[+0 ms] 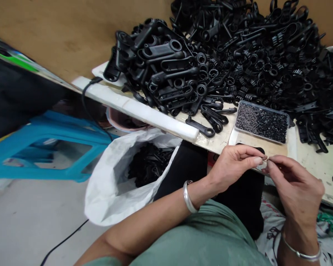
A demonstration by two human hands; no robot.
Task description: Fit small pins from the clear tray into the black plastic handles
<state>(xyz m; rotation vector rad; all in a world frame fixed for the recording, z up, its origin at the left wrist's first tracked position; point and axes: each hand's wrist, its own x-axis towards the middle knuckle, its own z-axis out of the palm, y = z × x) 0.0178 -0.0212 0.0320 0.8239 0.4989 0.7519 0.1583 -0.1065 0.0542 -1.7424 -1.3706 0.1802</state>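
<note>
Plastic rectangular box [288, 128] holds grainy bits [262, 121] near pinched hands [234, 166].

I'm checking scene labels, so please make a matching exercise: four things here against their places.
1. Bare left hand
2. Shallow clear plastic box of small dark pieces
3. Crinkled white sack
4. Blue plastic stool

A. Leftmost of these four
B. On the pale worktop
C. Fingertips near the right hand
D. Open-mouthed, below worktop level

Pairs: 1-C, 2-B, 3-D, 4-A
</note>
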